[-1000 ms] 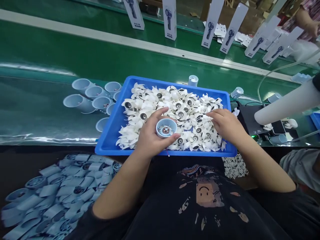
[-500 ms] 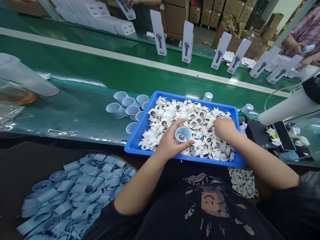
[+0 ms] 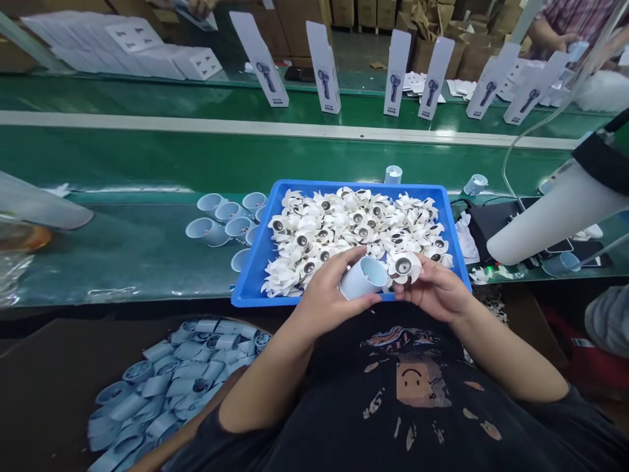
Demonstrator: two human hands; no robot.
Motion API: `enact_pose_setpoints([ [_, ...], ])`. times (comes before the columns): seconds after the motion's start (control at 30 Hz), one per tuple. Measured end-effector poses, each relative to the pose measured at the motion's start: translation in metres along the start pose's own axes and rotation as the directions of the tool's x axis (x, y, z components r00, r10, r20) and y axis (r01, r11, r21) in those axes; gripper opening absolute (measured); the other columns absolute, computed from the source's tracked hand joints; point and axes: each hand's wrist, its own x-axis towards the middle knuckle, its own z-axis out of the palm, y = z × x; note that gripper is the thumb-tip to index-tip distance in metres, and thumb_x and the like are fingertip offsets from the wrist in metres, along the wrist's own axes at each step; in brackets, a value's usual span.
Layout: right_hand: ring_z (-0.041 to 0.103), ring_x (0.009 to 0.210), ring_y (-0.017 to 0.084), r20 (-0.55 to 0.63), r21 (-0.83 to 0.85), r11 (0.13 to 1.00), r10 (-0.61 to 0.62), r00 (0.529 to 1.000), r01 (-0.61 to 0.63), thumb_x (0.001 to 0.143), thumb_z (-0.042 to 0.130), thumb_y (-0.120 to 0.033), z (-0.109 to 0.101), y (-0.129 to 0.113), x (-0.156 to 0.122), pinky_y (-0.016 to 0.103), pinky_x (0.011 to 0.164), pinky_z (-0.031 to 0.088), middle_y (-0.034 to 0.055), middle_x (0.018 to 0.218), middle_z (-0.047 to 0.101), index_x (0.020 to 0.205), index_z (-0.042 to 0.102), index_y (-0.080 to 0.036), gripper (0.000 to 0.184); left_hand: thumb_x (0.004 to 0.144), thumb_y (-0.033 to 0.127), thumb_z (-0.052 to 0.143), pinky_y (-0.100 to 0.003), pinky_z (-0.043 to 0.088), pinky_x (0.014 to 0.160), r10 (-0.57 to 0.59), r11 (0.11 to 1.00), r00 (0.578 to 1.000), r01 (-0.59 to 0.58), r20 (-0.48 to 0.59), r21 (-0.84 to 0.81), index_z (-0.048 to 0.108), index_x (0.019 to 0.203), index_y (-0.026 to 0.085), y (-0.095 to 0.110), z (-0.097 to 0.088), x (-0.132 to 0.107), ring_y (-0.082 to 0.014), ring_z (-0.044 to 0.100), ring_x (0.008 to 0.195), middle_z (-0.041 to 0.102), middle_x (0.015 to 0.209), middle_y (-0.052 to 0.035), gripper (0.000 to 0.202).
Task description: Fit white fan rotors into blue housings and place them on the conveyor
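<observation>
My left hand (image 3: pixel 324 288) is wrapped round a light-blue plastic fan housing (image 3: pixel 361 280), a short tube whose open end tilts to the right. Close beside that opening, my right hand (image 3: pixel 437 288) pinches a white fan impeller (image 3: pixel 403 266) by its blades, its dark round hub facing me. The two parts are near each other; whether they touch I cannot tell. Behind both hands lies a blue tray (image 3: pixel 246 288) heaped with similar white impellers (image 3: pixel 324 223).
Several blue housings (image 3: pixel 207 229) stand left of the tray; many more fill a box (image 3: pixel 187 380) at lower left. White cartons (image 3: pixel 322 72) line the green conveyor (image 3: pixel 147 157). A white tube-shaped device (image 3: pixel 535 210) leans in at right. Across the line, a person's hands (image 3: pixel 565 42) show.
My right hand has come out of the tray with an impeller and moved left towards the housing. My left hand has tilted the housing to the right. The camera view has shifted.
</observation>
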Motion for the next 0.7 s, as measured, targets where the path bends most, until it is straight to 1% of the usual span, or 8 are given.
enact_pose_setpoints([
  [0.1,0.06,0.07,0.014,-0.026,0.057,0.997,-0.05,0.998,0.052,0.083,0.053,-0.041,0.0,-0.009,-0.006,0.03,0.069,0.054,0.0019,0.086,0.061,0.108,0.05,-0.023,0.03,0.075,0.046,0.077,-0.043,0.053,0.098,0.152,0.988,0.988,-0.153,0.018,0.038,0.061,0.126,0.024,0.005,0.002,0.002,-0.028,0.065,0.112,0.069,0.122,-0.0096,0.058],
  [0.17,0.059,0.077,0.013,-0.029,-0.109,0.983,-0.151,0.988,0.147,0.081,0.062,-0.029,-0.001,-0.021,-0.009,0.031,0.077,0.052,0.003,0.095,0.062,0.106,0.058,-0.023,0.026,0.077,0.044,0.077,-0.041,0.054,0.098,0.217,0.975,0.976,-0.218,0.03,0.047,0.059,0.13,0.025,0.008,0.004,0.002,-0.0263,0.066,0.112,0.068,0.125,-0.0092,0.059],
  [0.27,0.058,0.088,0.016,0.088,-0.518,0.798,-0.311,0.946,0.31,0.084,0.062,-0.017,0.0,-0.035,-0.009,0.033,0.083,0.049,0.0057,0.099,0.06,0.102,0.068,-0.021,0.019,0.079,0.04,0.076,-0.038,0.056,0.096,0.267,0.96,0.963,-0.27,0.042,0.076,0.055,0.135,0.026,0.013,0.007,-0.001,-0.0244,0.068,0.11,0.069,0.124,-0.0085,0.061],
  [0.33,0.057,0.087,0.017,0.165,-0.634,0.69,-0.319,0.933,0.348,0.085,0.065,-0.015,0.003,-0.039,-0.005,0.032,0.079,0.049,0.0051,0.095,0.057,0.095,0.072,-0.021,0.014,0.081,0.037,0.075,-0.038,0.056,0.097,0.302,0.947,0.953,-0.303,0.025,0.107,0.054,0.136,0.027,0.017,0.012,-0.004,-0.0242,0.068,0.11,0.07,0.122,-0.008,0.06],
  [0.43,0.055,0.079,0.014,0.198,-0.649,0.679,-0.284,0.938,0.342,0.081,0.073,-0.013,0.003,-0.039,0.0,0.029,0.074,0.047,0.0024,0.087,0.053,0.088,0.075,-0.021,0.012,0.082,0.03,0.073,-0.038,0.055,0.098,0.333,0.933,0.941,-0.319,-0.065,0.164,0.053,0.137,0.026,0.021,0.017,-0.009,-0.0241,0.068,0.109,0.071,0.119,-0.0087,0.059],
  [0.57,0.059,0.088,0.016,0.186,-0.603,0.703,-0.336,0.923,0.377,0.085,0.072,-0.023,-0.008,-0.039,-0.002,0.032,0.077,0.048,0.0051,0.098,0.058,0.087,0.075,-0.022,0.004,0.08,0.036,0.076,-0.036,0.055,0.096,0.269,0.956,0.957,-0.251,-0.113,0.154,0.056,0.134,0.026,0.017,0.016,-0.011,-0.0236,0.069,0.108,0.071,0.119,-0.008,0.058],
  [0.63,0.061,0.091,0.016,0.158,-0.565,0.703,-0.422,0.893,0.432,0.093,0.062,-0.029,-0.014,-0.038,-0.006,0.034,0.081,0.048,0.0054,0.102,0.063,0.073,0.072,-0.021,0.023,0.079,0.04,0.077,-0.035,0.055,0.096,0.201,0.972,0.973,-0.185,-0.112,0.143,0.057,0.132,0.026,0.012,0.012,-0.009,-0.024,0.068,0.108,0.071,0.12,-0.0078,0.059],
  [0.7,0.061,0.101,0.019,0.167,-0.559,0.658,-0.505,0.847,0.503,0.096,0.056,-0.039,-0.015,-0.035,-0.007,0.038,0.089,0.047,0.0074,0.111,0.064,0.08,0.072,-0.02,0.03,0.079,0.044,0.076,-0.035,0.054,0.097,0.169,0.978,0.981,-0.155,-0.099,0.138,0.057,0.133,0.027,0.007,0.009,-0.006,-0.0246,0.067,0.11,0.069,0.123,-0.0082,0.06],
])
